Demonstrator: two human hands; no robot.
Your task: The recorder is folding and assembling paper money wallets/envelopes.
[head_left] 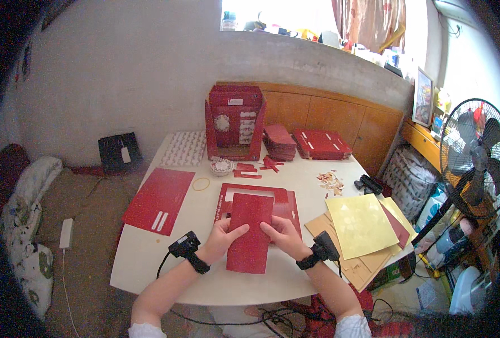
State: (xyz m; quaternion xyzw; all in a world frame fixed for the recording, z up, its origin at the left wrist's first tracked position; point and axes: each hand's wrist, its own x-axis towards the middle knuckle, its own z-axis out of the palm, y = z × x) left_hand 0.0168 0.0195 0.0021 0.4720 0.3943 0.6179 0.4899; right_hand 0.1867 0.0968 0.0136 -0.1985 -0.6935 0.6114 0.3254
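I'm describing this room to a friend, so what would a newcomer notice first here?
Probably the red card, held between the left hand and right hand over the front of the white table. Next come the large yellow sheet at the table's right and the black fan at the picture's right.

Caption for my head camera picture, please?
Left hand and right hand hold a red card above a white table.

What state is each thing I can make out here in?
Red card: held between both hands
Left hand: closed on its left edge
Right hand: closed on its right edge
Yellow sheet: lying unfolded
Red box: standing upright
Fan: upright, blades apparently still
Curtain: hanging
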